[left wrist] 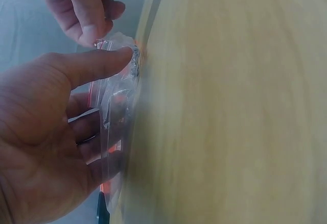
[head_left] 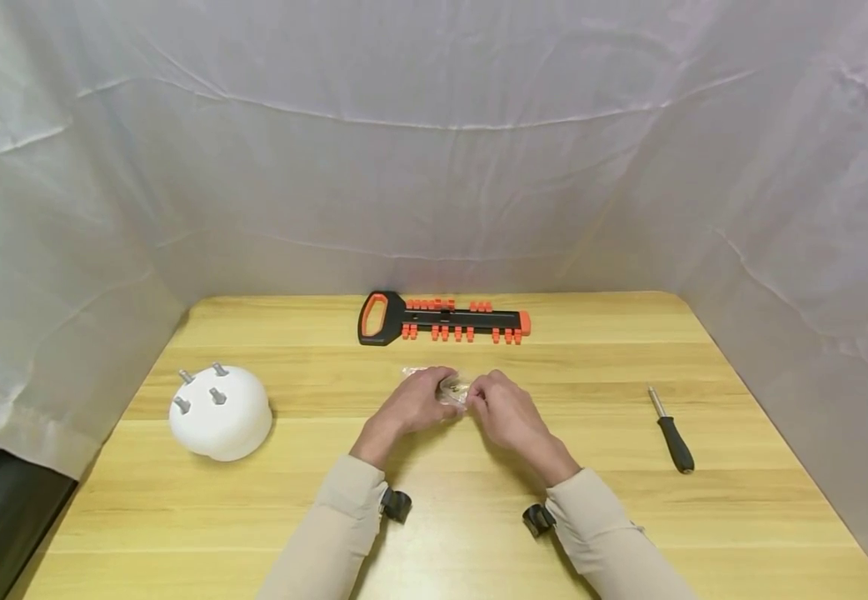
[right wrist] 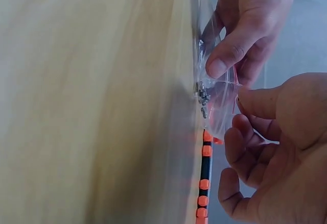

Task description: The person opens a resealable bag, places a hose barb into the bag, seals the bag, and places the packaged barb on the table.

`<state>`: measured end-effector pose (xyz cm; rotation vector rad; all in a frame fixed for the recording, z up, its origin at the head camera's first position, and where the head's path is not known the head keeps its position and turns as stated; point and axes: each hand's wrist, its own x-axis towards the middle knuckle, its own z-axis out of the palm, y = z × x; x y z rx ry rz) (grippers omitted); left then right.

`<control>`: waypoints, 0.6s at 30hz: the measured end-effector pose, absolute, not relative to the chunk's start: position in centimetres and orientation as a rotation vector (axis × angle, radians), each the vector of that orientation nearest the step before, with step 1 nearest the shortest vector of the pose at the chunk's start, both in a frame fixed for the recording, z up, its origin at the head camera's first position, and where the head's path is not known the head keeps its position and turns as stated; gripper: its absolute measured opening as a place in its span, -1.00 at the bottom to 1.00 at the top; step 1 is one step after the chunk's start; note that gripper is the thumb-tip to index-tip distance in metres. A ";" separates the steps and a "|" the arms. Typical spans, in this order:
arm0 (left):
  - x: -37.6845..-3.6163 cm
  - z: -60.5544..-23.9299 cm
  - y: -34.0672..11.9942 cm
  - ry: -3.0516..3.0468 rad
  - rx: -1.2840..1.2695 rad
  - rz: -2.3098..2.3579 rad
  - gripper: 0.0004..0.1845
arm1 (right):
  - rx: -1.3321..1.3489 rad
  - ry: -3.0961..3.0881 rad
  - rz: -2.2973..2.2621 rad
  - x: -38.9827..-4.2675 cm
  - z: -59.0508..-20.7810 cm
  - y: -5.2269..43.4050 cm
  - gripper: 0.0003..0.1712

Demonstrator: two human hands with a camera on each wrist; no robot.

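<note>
Bag (head_left: 455, 388) of little screws sits mid-bench, at 6 o'clock from the orange rack (head_left: 445, 319). Our left hand (head_left: 415, 402) and right hand (head_left: 505, 410) both pinch its top. We think we should pull it open next.

Two forearms in beige sleeves are reaching forward over the wooden table (head_left: 254, 517), converging toward its middle. The left hand (head_left: 413, 401) is lying palm down, its thumb stretched out straight and its fingers curling underneath, pinching a small clear plastic bag (head_left: 452, 388). The right hand (head_left: 505, 410) is sitting just beside it, nearly touching, with its thumb and curled fingers closing on the other edge of the same bag. How firmly the right fingers are gripping is hard to tell, since the close views are blurred. Both wrists are hovering low above the table, each wearing a small dark camera mount.
</note>
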<state>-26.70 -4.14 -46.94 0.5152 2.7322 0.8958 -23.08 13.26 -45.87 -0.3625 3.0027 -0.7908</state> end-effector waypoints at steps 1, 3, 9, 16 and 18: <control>-26.7 -46.9 -4.1 2.731 0.518 0.898 -0.29 | -0.351 3.005 -0.789 -23.2 -45.9 13.3 -0.91; -26.7 -46.9 -4.1 2.733 0.524 0.895 -0.29 | -0.332 3.006 -0.786 -23.5 -46.0 13.2 -0.91; -26.6 -46.8 -4.1 2.733 0.521 0.893 -0.28 | -0.276 2.983 -0.788 -24.1 -46.1 13.1 -0.89; -26.6 -46.8 -4.2 2.728 0.518 0.898 -0.29 | -0.276 2.957 -0.831 -24.6 -46.2 13.1 -0.89; -26.6 -46.8 -4.2 2.726 0.517 0.899 -0.29 | -0.286 2.953 -0.856 -24.7 -46.3 13.2 -0.89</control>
